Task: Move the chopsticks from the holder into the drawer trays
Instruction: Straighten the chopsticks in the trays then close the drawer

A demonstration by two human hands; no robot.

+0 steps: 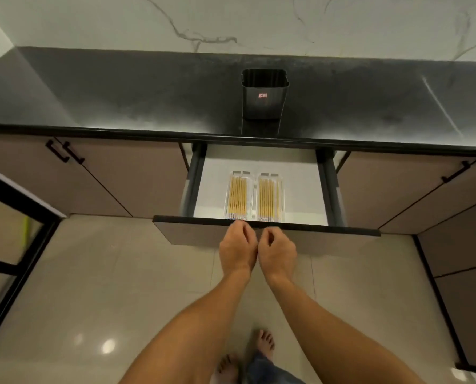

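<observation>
A dark square holder (265,98) stands on the black countertop (120,101); no chopsticks show inside it. Below it a drawer (267,225) is pulled out. Two clear trays lie side by side inside, the left tray (238,195) and the right tray (270,196), each filled with several yellow chopsticks. My left hand (238,249) and my right hand (277,252) hover side by side just in front of the drawer's front edge, fingers loosely curled and holding nothing. The left fingertips reach the edge near the left tray's end.
Beige cabinet doors with black handles (65,151) flank the drawer on both sides. A marble wall rises behind the counter. A glass door with a black frame (15,245) stands at the left. My bare feet (264,345) stand on the glossy tiled floor.
</observation>
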